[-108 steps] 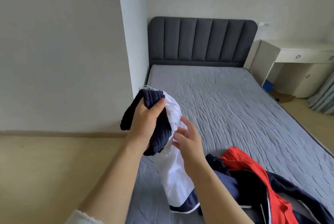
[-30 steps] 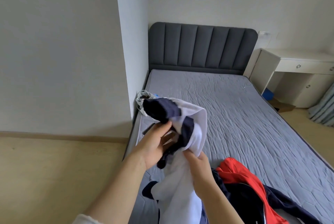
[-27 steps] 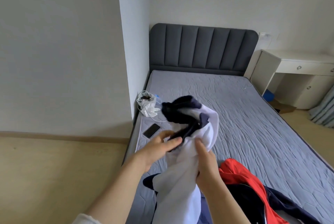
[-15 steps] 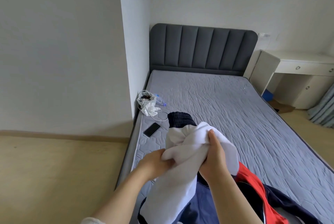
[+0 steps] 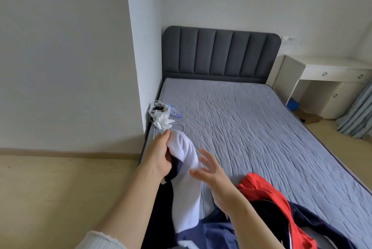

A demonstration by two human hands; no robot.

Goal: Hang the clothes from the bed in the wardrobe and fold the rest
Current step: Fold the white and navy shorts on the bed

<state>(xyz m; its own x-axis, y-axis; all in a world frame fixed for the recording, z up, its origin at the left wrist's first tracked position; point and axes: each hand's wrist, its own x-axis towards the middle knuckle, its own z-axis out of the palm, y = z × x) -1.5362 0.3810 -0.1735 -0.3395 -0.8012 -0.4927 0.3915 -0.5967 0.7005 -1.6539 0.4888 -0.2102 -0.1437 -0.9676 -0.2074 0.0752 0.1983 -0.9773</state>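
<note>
Grey quilted mattress (image 5: 251, 128) lies before me. At its left edge my left hand (image 5: 159, 158) grips the white-and-navy garment (image 5: 185, 184); my right hand (image 5: 213, 174) has just let go, fingers spread. I think it must take a new hold before folding.

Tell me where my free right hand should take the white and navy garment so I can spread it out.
A judgement: the left hand already pinches the white and navy garment at its bunched top. Bring the open right hand in from the right and take a grip on the white edge hanging just below, since the cloth drapes freely there.
</note>
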